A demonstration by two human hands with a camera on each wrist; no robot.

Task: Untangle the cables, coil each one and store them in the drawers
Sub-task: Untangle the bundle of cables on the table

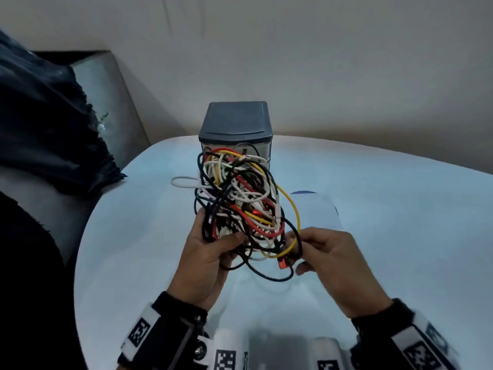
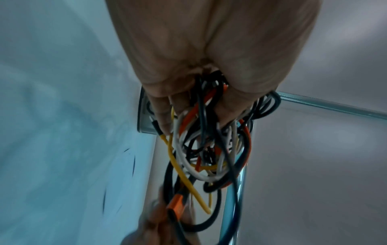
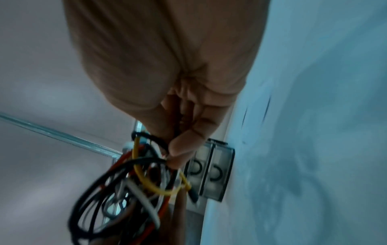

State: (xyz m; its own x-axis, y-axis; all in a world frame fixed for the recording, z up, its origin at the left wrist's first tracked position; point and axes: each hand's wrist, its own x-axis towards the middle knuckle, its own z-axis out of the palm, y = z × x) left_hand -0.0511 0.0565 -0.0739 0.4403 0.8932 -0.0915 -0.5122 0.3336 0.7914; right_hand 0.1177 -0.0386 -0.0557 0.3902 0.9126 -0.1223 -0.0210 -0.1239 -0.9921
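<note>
Left hand (image 1: 206, 252) grips the multicoloured knot of thin cables (image 1: 240, 198), held up over the white round table (image 1: 400, 209) before the grey plastic drawer unit (image 1: 236, 124). Right hand (image 1: 330, 260) pinches a black loop at the knot's edge. Best to feed one plug end back through, not tug; tugging likely tightens it.

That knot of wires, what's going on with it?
A person is sorting out a tangle of cables held up above a white table. The left hand grips the bulk of the bundle, while the right hand pinches a black and yellow loop at its edge. Nothing looks freed or coiled yet. The small drawer unit stands behind, with the drawers that show closed.
</note>
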